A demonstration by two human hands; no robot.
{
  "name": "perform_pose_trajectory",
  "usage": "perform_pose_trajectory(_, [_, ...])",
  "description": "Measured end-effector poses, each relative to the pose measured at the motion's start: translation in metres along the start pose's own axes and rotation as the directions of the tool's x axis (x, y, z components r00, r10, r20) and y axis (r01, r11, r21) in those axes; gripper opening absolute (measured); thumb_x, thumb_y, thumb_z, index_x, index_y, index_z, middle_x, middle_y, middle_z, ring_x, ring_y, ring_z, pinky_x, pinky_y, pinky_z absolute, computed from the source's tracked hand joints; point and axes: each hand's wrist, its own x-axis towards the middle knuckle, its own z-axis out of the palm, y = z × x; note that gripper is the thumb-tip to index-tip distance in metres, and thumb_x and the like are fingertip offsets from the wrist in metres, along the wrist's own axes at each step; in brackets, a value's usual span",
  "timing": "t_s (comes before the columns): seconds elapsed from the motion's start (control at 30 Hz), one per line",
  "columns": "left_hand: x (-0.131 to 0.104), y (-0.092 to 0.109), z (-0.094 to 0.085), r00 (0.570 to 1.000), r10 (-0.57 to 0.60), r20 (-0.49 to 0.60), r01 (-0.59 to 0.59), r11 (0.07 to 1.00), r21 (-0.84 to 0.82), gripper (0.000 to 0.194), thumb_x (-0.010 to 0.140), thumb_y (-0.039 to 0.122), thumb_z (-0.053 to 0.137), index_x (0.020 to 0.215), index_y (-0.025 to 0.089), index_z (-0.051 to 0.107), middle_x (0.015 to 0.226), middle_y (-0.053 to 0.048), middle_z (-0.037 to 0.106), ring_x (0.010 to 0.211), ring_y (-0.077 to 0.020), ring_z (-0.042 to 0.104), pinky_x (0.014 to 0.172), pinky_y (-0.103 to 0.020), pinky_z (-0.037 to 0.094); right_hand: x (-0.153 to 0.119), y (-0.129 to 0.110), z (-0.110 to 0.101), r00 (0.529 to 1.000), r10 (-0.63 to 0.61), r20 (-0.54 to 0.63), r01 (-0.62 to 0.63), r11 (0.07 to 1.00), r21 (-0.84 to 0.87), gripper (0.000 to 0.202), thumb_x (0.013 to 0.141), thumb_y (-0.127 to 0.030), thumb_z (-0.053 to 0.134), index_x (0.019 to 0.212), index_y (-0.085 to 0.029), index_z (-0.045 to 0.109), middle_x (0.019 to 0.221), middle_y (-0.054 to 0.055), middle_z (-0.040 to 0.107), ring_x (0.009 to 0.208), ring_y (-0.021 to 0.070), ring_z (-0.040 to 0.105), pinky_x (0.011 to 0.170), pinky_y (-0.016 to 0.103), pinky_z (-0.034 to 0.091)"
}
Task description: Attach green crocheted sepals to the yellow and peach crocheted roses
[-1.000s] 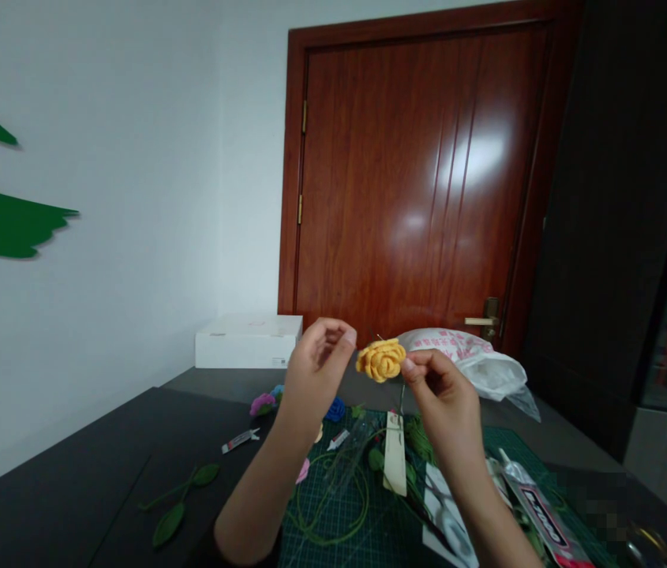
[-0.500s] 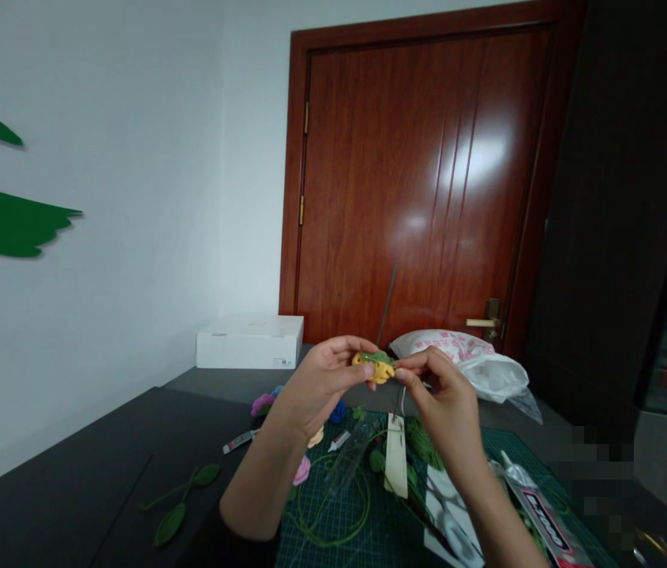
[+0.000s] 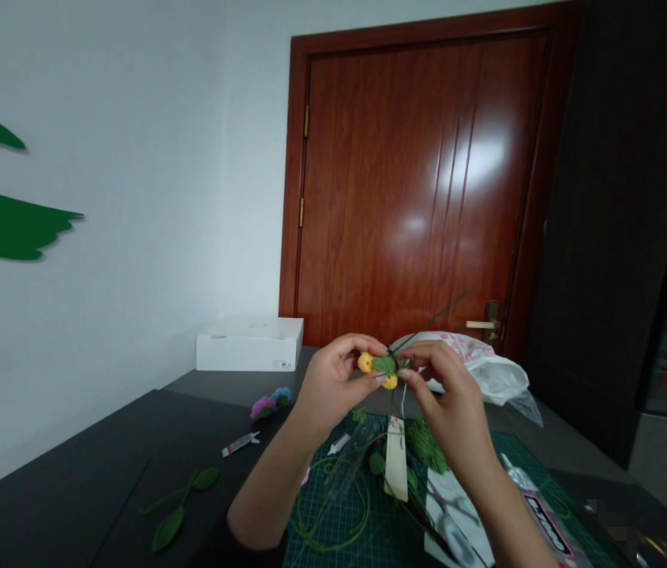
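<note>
Between both hands, above the table, is a small yellow crocheted flower point(image 3: 365, 362) with a green base point(image 3: 384, 364) turned toward me. My left hand point(image 3: 342, 371) grips it from the left, thumb below and fingers above. My right hand point(image 3: 438, 375) pinches at the right edge of the green part, where a bit of green sticks out. A thin dark green stem point(image 3: 436, 317) rises from the flower up to the right. A cream paper tag point(image 3: 395, 459) lies below the hands, beside a bundle of green yarn point(image 3: 426, 443).
A green cutting mat point(image 3: 380, 528) bears a loop of green cord point(image 3: 333, 544), scissors point(image 3: 457, 536) and a large glue tube point(image 3: 543, 517). Leaves point(image 3: 168, 527), a small tube point(image 3: 241, 444) and pink and blue flowers point(image 3: 263, 407) lie left. Behind stand a white box point(image 3: 250, 344) and white bag point(image 3: 496, 377).
The flower has been turned so its green base faces me more. Its stem has swung from nearly upright to slanting right. Both hands stay close together around it.
</note>
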Motion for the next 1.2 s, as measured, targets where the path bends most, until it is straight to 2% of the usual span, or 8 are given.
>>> perform_pose_trajectory(0.13, [0.000,-0.004,0.003,0.996,0.085,-0.022,-0.081,0.986,0.148,0.028,0.069,0.005,0.072,0.094,0.016,0.065,0.096,-0.006,0.066,0.091,-0.0184,0.064,0.082,-0.032,0.052,0.001,-0.015,-0.004,0.982,-0.186,0.017,0.185,0.956,-0.228,0.015,0.089,-0.017,0.063,0.102,-0.024,0.068,0.094,0.005,0.060,0.083,0.0200,0.058,0.071,0.033,0.046])
perform_pose_trajectory(0.23, [-0.003,-0.006,0.006,0.989,0.148,-0.002,-0.143,0.959,0.245,0.031,0.069,-0.001,0.065,0.094,0.018,0.065,0.098,-0.006,0.065,0.095,-0.0196,0.063,0.086,-0.034,0.051,-0.002,-0.020,0.003,0.967,-0.236,0.092,0.251,0.941,-0.228,0.013,0.090,-0.013,0.060,0.094,-0.022,0.068,0.093,0.005,0.062,0.085,0.0202,0.060,0.071,0.033,0.047])
perform_pose_trajectory(0.37, [-0.004,-0.009,0.009,0.981,0.192,-0.027,-0.173,0.929,0.326,0.031,0.071,0.000,0.062,0.095,0.019,0.064,0.099,-0.006,0.064,0.096,-0.0207,0.062,0.085,-0.035,0.052,-0.008,-0.025,0.009,0.963,-0.267,-0.042,0.262,0.961,-0.093,0.016,0.091,-0.010,0.055,0.083,-0.021,0.063,0.087,0.004,0.065,0.085,0.0192,0.062,0.074,0.033,0.048])
perform_pose_trajectory(0.5, [-0.003,-0.007,0.010,0.964,0.236,-0.124,-0.182,0.923,0.338,0.026,0.073,0.003,0.064,0.093,0.018,0.062,0.099,-0.007,0.062,0.097,-0.0210,0.062,0.087,-0.036,0.052,-0.009,-0.026,0.007,0.995,-0.039,-0.092,0.068,0.934,0.350,0.013,0.097,-0.019,0.050,0.085,-0.023,0.052,0.086,0.002,0.069,0.070,0.0147,0.064,0.060,0.027,0.049])
perform_pose_trajectory(0.67, [-0.003,-0.005,0.013,0.951,0.261,-0.164,-0.211,0.939,0.272,0.026,0.072,0.002,0.065,0.092,0.018,0.059,0.100,-0.006,0.061,0.097,-0.0200,0.062,0.087,-0.035,0.052,-0.003,-0.015,0.005,0.977,0.199,0.079,-0.194,0.665,0.721,0.018,0.102,-0.035,0.042,0.088,-0.025,0.043,0.062,-0.004,0.064,0.049,0.0126,0.060,0.043,0.020,0.042])
perform_pose_trajectory(0.87, [0.000,-0.011,0.006,0.931,0.270,-0.246,-0.212,0.948,0.236,0.023,0.075,0.007,0.067,0.093,0.018,0.057,0.103,-0.005,0.060,0.100,-0.0191,0.062,0.090,-0.035,0.052,-0.011,-0.021,0.021,0.929,0.254,0.269,-0.363,0.491,0.792,0.029,0.101,-0.047,0.039,0.084,-0.024,0.043,0.043,-0.011,0.045,0.028,0.0054,0.028,0.032,0.015,0.022])
perform_pose_trajectory(1.03, [0.004,-0.006,0.001,0.921,0.292,-0.258,-0.252,0.951,0.178,0.023,0.076,0.007,0.068,0.092,0.018,0.056,0.103,-0.004,0.058,0.100,-0.0172,0.060,0.092,-0.033,0.051,-0.013,-0.017,0.028,0.926,0.263,0.271,-0.376,0.573,0.728,0.037,0.099,-0.057,0.035,0.082,-0.024,0.039,0.053,-0.004,0.061,0.032,0.0092,0.043,0.034,0.018,0.027])
perform_pose_trajectory(1.2, [0.005,-0.004,0.002,0.917,0.288,-0.278,-0.250,0.954,0.164,0.025,0.074,0.007,0.070,0.091,0.018,0.055,0.101,-0.004,0.058,0.099,-0.0172,0.060,0.092,-0.033,0.051,-0.014,-0.006,0.027,0.925,0.295,0.239,-0.374,0.598,0.709,0.038,0.099,-0.056,0.036,0.079,-0.024,0.043,0.040,-0.009,0.045,0.032,0.0085,0.029,0.036,0.019,0.021])
